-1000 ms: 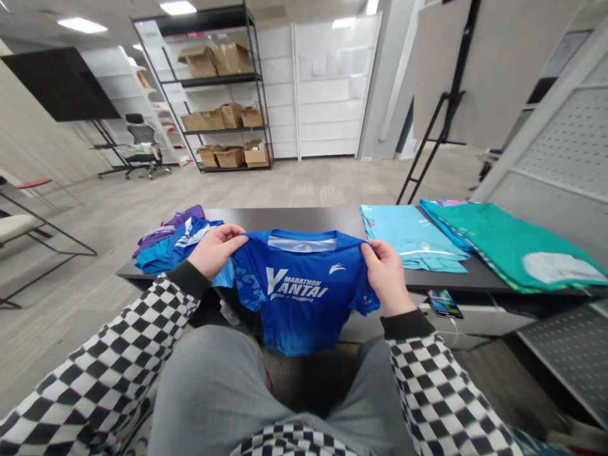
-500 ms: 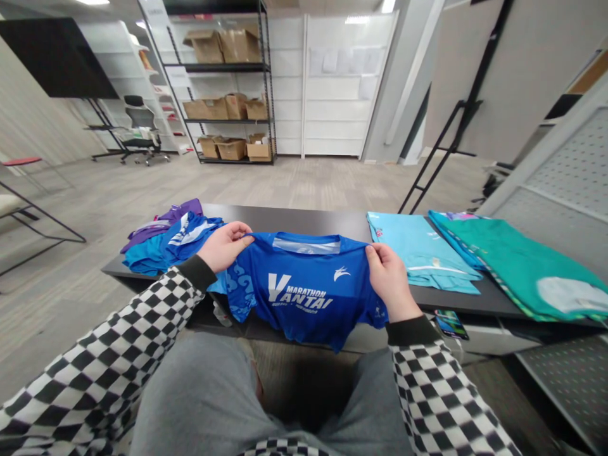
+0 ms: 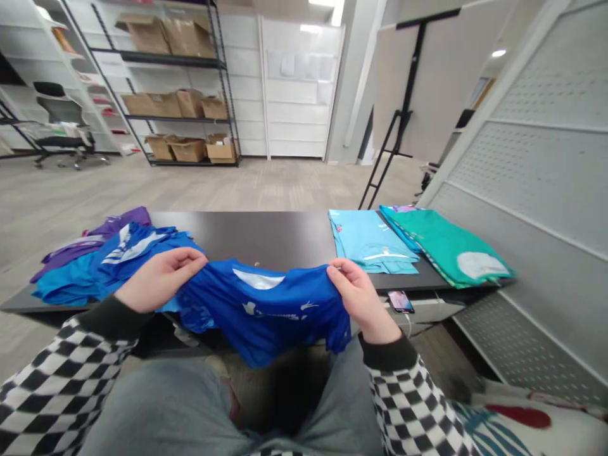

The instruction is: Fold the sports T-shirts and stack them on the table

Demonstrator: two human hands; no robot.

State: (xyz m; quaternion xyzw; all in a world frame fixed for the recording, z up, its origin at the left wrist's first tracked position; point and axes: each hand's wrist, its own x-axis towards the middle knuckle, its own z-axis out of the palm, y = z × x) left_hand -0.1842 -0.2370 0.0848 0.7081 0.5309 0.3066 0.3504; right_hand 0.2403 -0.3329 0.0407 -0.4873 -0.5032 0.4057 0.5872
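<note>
A blue T-shirt (image 3: pixel 280 316) with white lettering hangs between my hands above my lap, its lower part drooping past the table's front edge. My left hand (image 3: pixel 164 275) pinches one shoulder of it, and my right hand (image 3: pixel 358 294) pinches the other. Between them the collar sags a little, and folds partly hide the lettering. Beside my left hand lies a loose heap of blue shirts (image 3: pixel 128 250) and a purple shirt (image 3: pixel 118 223). Beyond my right hand rests a folded light-blue shirt (image 3: pixel 370 234), with folded green shirts (image 3: pixel 446 244) to its right.
The dark table (image 3: pixel 237 237) stretches across in front of me. A phone (image 3: pixel 400 301) with a cable lies below the table's front edge at right. A grey perforated panel (image 3: pixel 536 158) stands on the right. Shelves with cardboard boxes (image 3: pixel 190 151) stand farther back.
My view has turned to the right. The shirt has come lower and tilted, its front creasing so that the lettering shows less. Both hands keep their pinch on its shoulders.
</note>
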